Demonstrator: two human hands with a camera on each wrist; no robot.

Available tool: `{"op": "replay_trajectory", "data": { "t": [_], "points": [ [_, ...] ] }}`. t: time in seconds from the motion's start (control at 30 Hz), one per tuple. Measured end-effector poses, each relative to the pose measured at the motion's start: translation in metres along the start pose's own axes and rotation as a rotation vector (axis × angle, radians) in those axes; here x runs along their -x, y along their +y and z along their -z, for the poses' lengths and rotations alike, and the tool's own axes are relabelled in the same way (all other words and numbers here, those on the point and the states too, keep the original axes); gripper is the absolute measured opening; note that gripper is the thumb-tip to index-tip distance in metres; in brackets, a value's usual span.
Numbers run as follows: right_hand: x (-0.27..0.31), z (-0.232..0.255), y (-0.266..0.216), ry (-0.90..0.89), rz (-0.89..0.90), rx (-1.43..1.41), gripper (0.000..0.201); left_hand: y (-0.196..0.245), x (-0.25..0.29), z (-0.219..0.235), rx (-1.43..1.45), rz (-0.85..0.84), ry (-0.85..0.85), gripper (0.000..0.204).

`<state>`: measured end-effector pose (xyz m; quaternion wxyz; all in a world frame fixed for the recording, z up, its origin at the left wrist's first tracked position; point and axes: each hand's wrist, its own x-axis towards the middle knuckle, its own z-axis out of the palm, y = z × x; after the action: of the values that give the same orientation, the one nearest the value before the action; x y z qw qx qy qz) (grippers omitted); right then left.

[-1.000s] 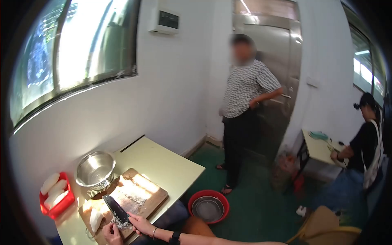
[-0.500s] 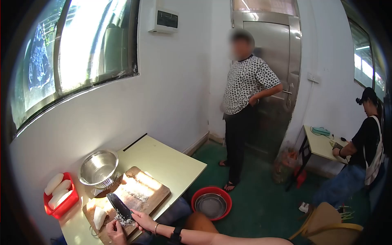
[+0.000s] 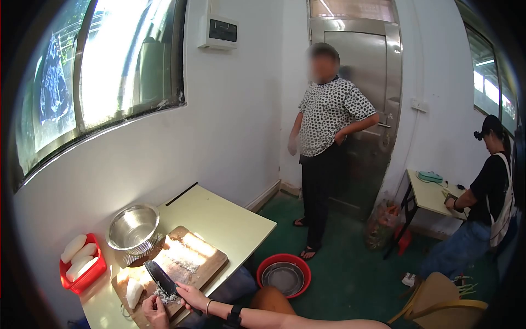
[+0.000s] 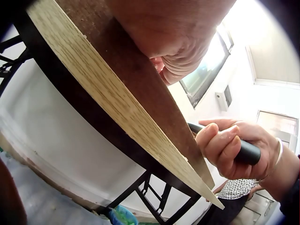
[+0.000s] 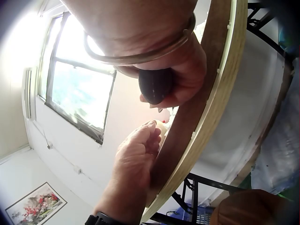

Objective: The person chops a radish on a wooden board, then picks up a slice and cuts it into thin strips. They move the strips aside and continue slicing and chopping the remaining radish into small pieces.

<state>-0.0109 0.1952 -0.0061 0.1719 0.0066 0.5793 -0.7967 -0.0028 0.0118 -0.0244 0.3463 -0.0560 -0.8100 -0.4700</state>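
My right hand point(image 3: 192, 296) grips the black handle point(image 5: 156, 86) of a kitchen knife point(image 3: 159, 276), its fingers wrapped round it. The broad dark blade lies low over a heap of finely chopped white bits point(image 3: 171, 299) near the front edge of a wooden cutting board point(image 3: 186, 241). Right beside the heap is my left hand point(image 3: 155, 311), its fingers bent inward in the right wrist view; what lies between its fingertips is hidden. A large peeled white vegetable piece point(image 3: 133, 293), like radish, sits on the board to the left of the blade.
At the table's left stands a red basket point(image 3: 94, 273) of peeled white vegetables. Behind the board is a metal bowl point(image 3: 133, 226) on a perforated base. A red basin point(image 3: 298, 289) holding a sieve sits on the floor. One person stands by the door; another works at a farther table point(image 3: 430, 197).
The head view has shifted slightly since a second ago. Both hands and the knife stay at the chopped heap with little visible movement. The standing person's other arm now shows at their side.
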Motion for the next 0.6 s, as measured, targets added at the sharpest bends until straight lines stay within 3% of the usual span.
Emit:
{"op": "replay_trajectory", "data": {
  "t": [0.47,0.57,0.6],
  "points": [
    [-0.004,0.001,0.005,-0.014,0.008,-0.06,0.051,-0.008,0.0,-0.002,0.058,0.033,-0.042,0.014],
    [0.0,-0.001,0.001,0.01,0.028,-0.119,0.052,-0.021,0.001,-0.001,0.055,0.077,-0.093,0.023],
    [0.001,-0.001,0.0,0.005,0.03,-0.114,0.053,0.0,-0.001,0.002,-0.047,0.041,-0.085,0.022]
  ]
}}
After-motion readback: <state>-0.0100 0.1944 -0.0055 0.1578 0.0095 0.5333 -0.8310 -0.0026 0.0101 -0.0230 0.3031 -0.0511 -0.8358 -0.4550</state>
